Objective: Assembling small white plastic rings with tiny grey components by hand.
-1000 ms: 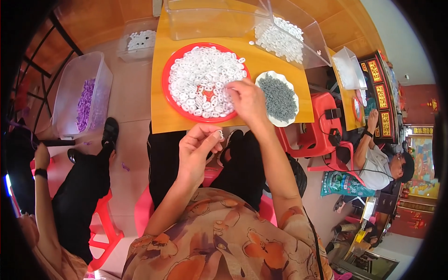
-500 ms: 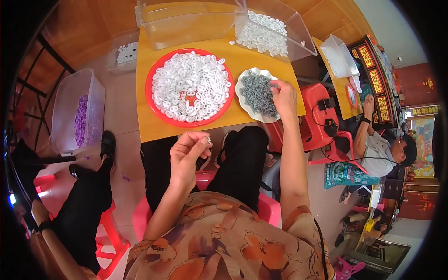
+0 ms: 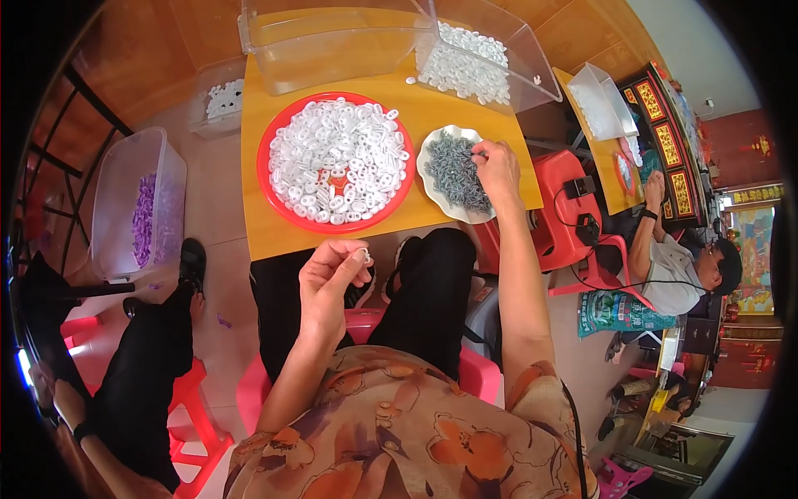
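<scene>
Between thumb and fingers, my left hand [image 3: 326,287] pinches a small white plastic piece [image 3: 366,255] over my lap, just off the table's near edge. My right hand [image 3: 497,173] reaches into a white scalloped dish [image 3: 430,185] of small grey-green pieces [image 3: 457,170]. Its thumb and fingertips are pressed together at the pile's right side; whatever they grip is too small to make out. Left of the dish, a round red tray [image 3: 264,179] bears a heap of white oval pieces with two holes each [image 3: 332,150].
A clear bin [image 3: 332,62] stands at the table's back, beside another bin holding white pieces [image 3: 465,66]. On the floor at left is a clear tub [image 3: 112,208] with purple pieces [image 3: 145,220]. Red stools [image 3: 561,216] stand right. Two other people sit nearby, left and far right.
My right hand has shifted slightly left within the dish, fingertips still at the grey-green pile. My left hand keeps its pinch on the white piece, nearly in the same place.
</scene>
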### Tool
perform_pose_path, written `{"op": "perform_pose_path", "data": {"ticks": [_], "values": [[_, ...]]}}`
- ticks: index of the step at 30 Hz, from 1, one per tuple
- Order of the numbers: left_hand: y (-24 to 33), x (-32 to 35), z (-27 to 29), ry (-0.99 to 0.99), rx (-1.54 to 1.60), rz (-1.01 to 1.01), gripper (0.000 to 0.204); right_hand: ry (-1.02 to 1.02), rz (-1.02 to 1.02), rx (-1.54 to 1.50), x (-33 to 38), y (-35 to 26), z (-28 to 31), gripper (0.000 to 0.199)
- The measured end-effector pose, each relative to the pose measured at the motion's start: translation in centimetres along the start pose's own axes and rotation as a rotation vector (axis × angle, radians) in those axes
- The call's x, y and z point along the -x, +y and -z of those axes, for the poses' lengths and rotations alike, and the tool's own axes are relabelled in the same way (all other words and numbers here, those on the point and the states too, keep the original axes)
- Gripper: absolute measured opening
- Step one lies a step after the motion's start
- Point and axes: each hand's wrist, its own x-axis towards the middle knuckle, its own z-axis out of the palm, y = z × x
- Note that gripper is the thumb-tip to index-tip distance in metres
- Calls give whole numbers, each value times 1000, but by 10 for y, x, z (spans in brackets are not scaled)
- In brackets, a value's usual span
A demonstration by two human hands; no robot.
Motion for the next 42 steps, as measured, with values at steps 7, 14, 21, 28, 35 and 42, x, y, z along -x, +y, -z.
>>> {"op": "perform_pose_path", "data": {"ticks": [7, 14, 21, 28, 35, 42], "values": [[5, 4, -5, -7, 25, 3, 11, -15, 67, 59, -6, 3, -1, 14], [18, -1, 9, 117, 165, -157, 11, -31, 33, 37, -7, 7, -1, 12], [125, 37, 99, 400, 224, -877, 28, -43, -41, 20, -8, 12, -2, 12], [143, 79, 61, 256, 275, -943, 15, 42, 21, 68, -4, 24, -6, 12], [153, 106, 64, 341, 151, -1193, 16, -31, 98, -15, -4, 16, 0, 18], [160, 113, 68, 433, 147, -1355, 16, -28, 121, -44, 0, 8, -1, 18]]}}
